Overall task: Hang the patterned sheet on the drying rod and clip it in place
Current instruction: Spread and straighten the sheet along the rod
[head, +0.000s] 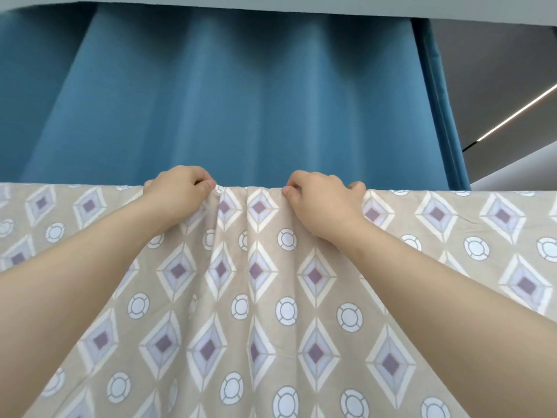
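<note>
Beige fabric printed with purple-centred diamonds and white rings, the patterned sheet (271, 297), hangs folded over a straight horizontal line across the head view. Whatever carries it is hidden under the fold. The left hand (177, 188) and the right hand (322, 197) sit close together on that top edge. Each has curled fingers over the fold and a thumb pressed to the near side, pinching the cloth. Between them the sheet gathers into soft vertical pleats, while it lies flat to either side. Both bare forearms cross its front. A pleated blue curtain (241, 101) hangs just behind. A thin bright light strip (512, 116) crosses the grey ceiling at upper right.
</note>
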A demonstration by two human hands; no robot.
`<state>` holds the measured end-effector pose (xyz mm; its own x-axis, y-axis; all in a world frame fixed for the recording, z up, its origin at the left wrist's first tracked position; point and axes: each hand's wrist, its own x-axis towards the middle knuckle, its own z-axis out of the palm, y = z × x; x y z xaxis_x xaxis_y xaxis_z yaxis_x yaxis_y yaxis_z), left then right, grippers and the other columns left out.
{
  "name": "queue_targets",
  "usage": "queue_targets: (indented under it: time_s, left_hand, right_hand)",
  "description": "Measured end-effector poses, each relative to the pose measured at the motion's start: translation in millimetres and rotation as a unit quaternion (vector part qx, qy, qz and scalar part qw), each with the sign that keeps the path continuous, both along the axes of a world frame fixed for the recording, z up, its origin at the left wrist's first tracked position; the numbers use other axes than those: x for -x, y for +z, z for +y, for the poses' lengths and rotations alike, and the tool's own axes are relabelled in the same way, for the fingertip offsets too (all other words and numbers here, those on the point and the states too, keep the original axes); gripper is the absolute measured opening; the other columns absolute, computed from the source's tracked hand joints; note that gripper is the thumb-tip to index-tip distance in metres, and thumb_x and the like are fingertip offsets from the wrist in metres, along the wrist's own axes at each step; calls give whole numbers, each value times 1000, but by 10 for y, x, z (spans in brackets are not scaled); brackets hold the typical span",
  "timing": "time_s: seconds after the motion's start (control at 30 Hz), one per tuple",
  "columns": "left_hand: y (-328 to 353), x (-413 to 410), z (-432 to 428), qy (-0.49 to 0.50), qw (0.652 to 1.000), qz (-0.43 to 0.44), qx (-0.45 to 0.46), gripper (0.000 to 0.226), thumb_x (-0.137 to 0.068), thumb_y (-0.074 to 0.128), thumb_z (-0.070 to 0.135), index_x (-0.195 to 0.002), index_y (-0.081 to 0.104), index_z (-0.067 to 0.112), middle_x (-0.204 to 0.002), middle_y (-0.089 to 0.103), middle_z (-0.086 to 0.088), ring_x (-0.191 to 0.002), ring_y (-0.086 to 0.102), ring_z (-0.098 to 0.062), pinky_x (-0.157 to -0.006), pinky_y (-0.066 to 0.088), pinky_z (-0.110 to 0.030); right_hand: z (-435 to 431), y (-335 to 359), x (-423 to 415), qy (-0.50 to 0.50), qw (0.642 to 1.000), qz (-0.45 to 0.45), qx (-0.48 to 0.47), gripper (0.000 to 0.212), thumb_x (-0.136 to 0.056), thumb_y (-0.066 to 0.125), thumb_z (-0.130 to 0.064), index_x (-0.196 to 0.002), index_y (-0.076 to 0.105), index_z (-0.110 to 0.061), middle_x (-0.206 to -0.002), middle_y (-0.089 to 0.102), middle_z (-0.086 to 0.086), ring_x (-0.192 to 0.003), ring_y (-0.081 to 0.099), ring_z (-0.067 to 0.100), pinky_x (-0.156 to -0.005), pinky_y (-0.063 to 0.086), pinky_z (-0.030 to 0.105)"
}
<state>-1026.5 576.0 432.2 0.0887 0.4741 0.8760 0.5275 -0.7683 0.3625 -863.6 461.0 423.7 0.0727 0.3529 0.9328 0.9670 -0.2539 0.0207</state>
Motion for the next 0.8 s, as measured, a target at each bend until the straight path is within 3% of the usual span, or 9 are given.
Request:
queue_targets:
  time_s: [0.13, 0.27, 0.37, 0.47, 0.6, 0.67, 0.73, 0.8]
  left_hand:
    - [4, 32, -29, 62, 994, -48, -71, 28, -98, 38, 19, -103, 64, 9, -107, 64, -12, -107, 51, -35, -90, 38, -37]
    - [-72, 154, 44, 65, 987, -142, -36, 29, -96, 36, 16, -103, 61, 4, -113, 61, -21, -105, 50, -38, -83, 38, -37]
    - [-100, 41, 0, 60, 996, -70, -13, 27, -96, 35, 24, -107, 58, 19, -116, 62, -8, -106, 51, -31, -90, 38, -37]
    - [-63, -45, -48, 82, 996, 26, -22, 31, -99, 30, 32, -114, 57, 30, -120, 61, 2, -115, 50, -26, -100, 29, -36]
    - [-44, 31, 19, 152, 988, 36, 10, 33, -99, 23, 32, -91, 53, 20, -104, 62, -3, -97, 47, -25, -99, 24, -39]
    - [-42, 41, -1, 220, 975, 31, 26, 31, -99, 23, 27, -86, 50, 19, -102, 62, -6, -104, 48, -28, -106, 19, -45]
    - [-18, -57, -104, 261, 964, 38, 12, 30, -98, 24, 24, -93, 53, 19, -112, 59, -6, -121, 41, -28, -110, 11, -53]
    - [-13, -240, -218, 189, 979, 72, -35, 38, -99, 21, 31, -110, 56, 23, -126, 55, 0, -132, 32, -22, -109, 10, -54]
  right_hand:
    - [-31, 108, 2, 28, 999, 19, -33, 21, -97, 31, -15, -92, 51, -22, -93, 62, -3, -91, 55, 25, -78, 24, 37]
    - [-42, 88, -50, 17, 999, -9, -36, 16, -97, 31, -16, -93, 46, -19, -98, 61, 0, -86, 50, 26, -77, 27, 38]
    - [-28, 37, -100, 11, 1000, -13, -19, 16, -97, 29, -19, -96, 45, -21, -100, 61, 1, -90, 51, 26, -79, 27, 38]
    - [-53, 52, -99, 11, 1000, 1, 18, 27, -98, 27, -30, -113, 50, -25, -100, 62, -2, -102, 51, 26, -85, 27, 40]
    - [-117, 65, -95, 46, 998, 18, 25, 32, -99, 26, -33, -120, 50, -27, -106, 65, -1, -102, 51, 24, -84, 23, 35]
    - [-154, 77, -141, 46, 999, 22, 2, 32, -99, 25, -29, -117, 51, -22, -103, 66, 2, -99, 53, 27, -83, 25, 34]
    - [-158, 85, -178, 22, 1000, 17, 1, 33, -99, 24, -25, -114, 53, -19, -104, 66, 4, -101, 55, 29, -84, 26, 35]
    - [-137, 78, -187, 9, 1000, 11, 21, 33, -98, 24, -24, -111, 54, -21, -104, 66, 2, -100, 55, 27, -85, 25, 35]
